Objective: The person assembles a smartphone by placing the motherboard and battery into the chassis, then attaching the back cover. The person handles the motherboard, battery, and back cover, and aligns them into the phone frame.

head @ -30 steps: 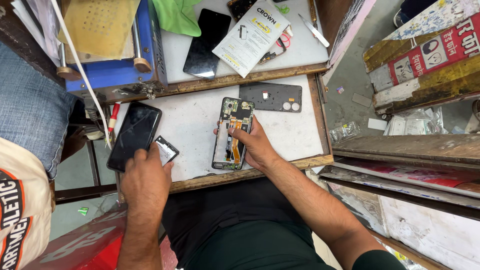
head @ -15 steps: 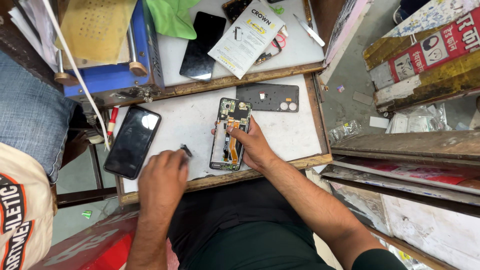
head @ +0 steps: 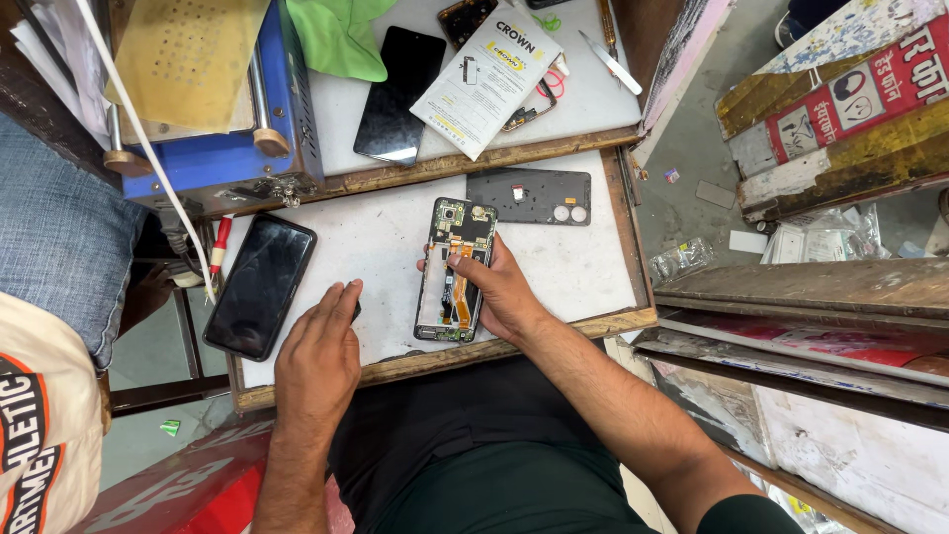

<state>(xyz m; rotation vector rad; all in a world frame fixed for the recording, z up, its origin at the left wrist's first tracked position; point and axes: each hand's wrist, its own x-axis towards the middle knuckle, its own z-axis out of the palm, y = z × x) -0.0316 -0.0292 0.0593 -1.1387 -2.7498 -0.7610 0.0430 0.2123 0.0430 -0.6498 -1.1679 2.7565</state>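
My right hand (head: 504, 292) holds the opened phone (head: 455, 269) at its right edge, thumb across the middle, fingers curled round it. It lies face down on the white tabletop (head: 376, 242), back off: camera block up top, orange flex cable down the centre, metal frame round it. Left hand (head: 318, 356) lies flat, palm down, fingers together, on the tabletop just left of the phone; something small & dark pokes out under the fingertips, can't tell what. Black screen (head: 259, 285) lies further left. Grey back cover (head: 529, 196) lies above the phone, apart from it.
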